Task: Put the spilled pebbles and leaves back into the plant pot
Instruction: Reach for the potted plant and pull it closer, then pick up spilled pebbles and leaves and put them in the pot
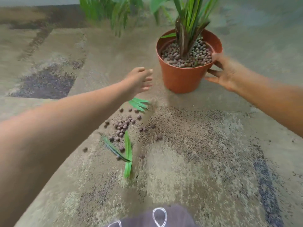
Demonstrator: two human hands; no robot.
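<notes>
An orange-brown plastic plant pot stands upright on the rough floor, filled with brown pebbles around a green plant. My right hand grips the pot's right rim and side. My left hand hovers left of the pot, fingers apart and holding nothing. Below it lies a scatter of spilled pebbles. A small cluster of green leaves rests just under my left hand. Two long leaves lie crossed nearer to me, one bright green and one darker.
The floor is speckled concrete with dark patches, one at the left. More green foliage hangs at the back. A dark garment with white cord shows at the bottom edge.
</notes>
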